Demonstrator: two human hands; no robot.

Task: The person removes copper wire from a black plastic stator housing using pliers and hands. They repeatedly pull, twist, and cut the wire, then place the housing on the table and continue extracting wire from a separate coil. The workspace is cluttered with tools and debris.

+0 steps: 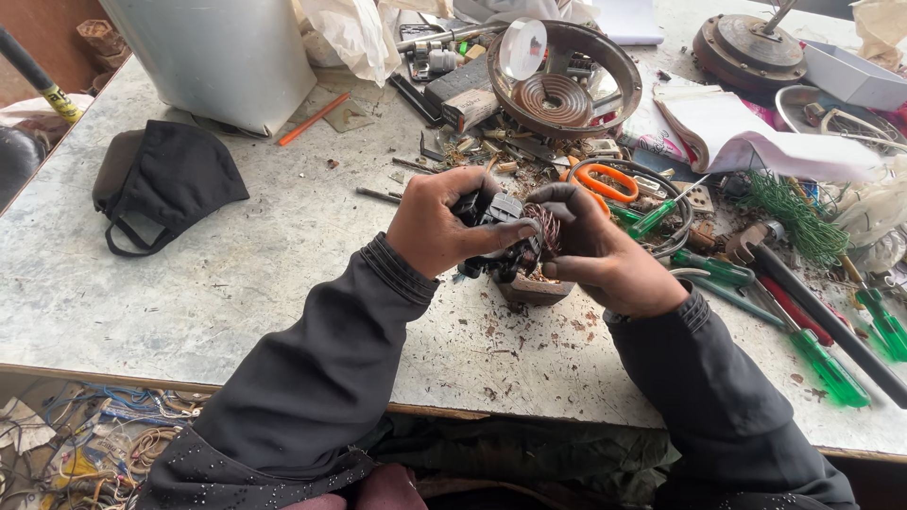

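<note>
Hands on a motor core — mid-tabletop.
Left hand (436,229) and right hand (593,253) both clamp the black, copper-wound motor (504,236).

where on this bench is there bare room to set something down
Bare tabletop lies between the black face mask and the left hand, running to the near edge. Right of the right hand, screwdrivers, scissors and wire crowd it.

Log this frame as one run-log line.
left hand: grips small motor | right hand: fingers on its copper winding | under: wooden block | surface: worktable
</note>
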